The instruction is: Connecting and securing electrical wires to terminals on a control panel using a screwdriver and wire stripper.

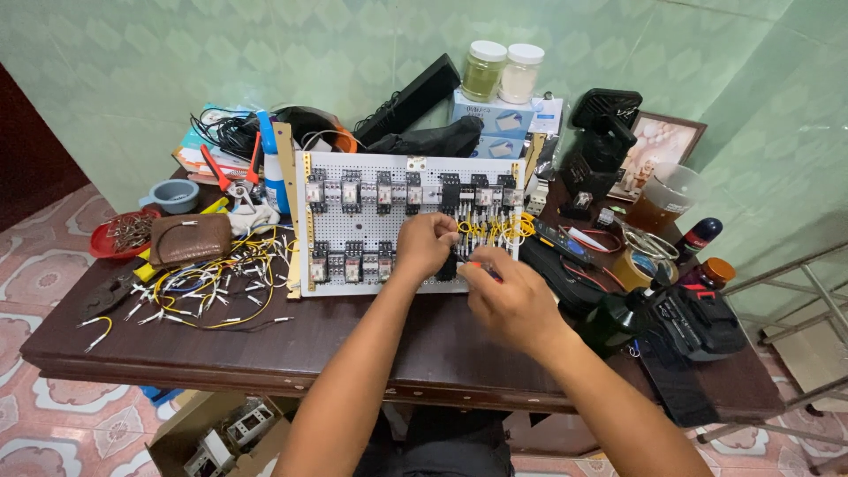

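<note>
Standing against a pale green wall, a dark wooden worktop [353,340] carries a white perforated panel [411,278] propped upright, with rows of relays [352,193] clipped to it and yellow wires [495,230] looped at its right end. The floor below is patterned pink tile.

Left of the panel lie loose yellow and white wire pieces [208,283], a brown pouch [189,238], a red dish [124,232] of small parts, a blue cup [174,195] and red-handled pliers [221,174]. Behind the panel stand two jars [502,71] on a box. Right of the panel sit a tape roll [638,268], a cup of brown liquid [664,199] and a black power tool [680,320].

Both forearms reach up from the lower edge toward the panel's lower right part. The left hand [426,246] is bent at the wrist, fingers curled tight against the panel among the wires; what they pinch I cannot tell. The right hand [512,296], just right of and below the left, has its fingers closed around a thin red-tipped tool [477,266] pointed at the panel.
</note>
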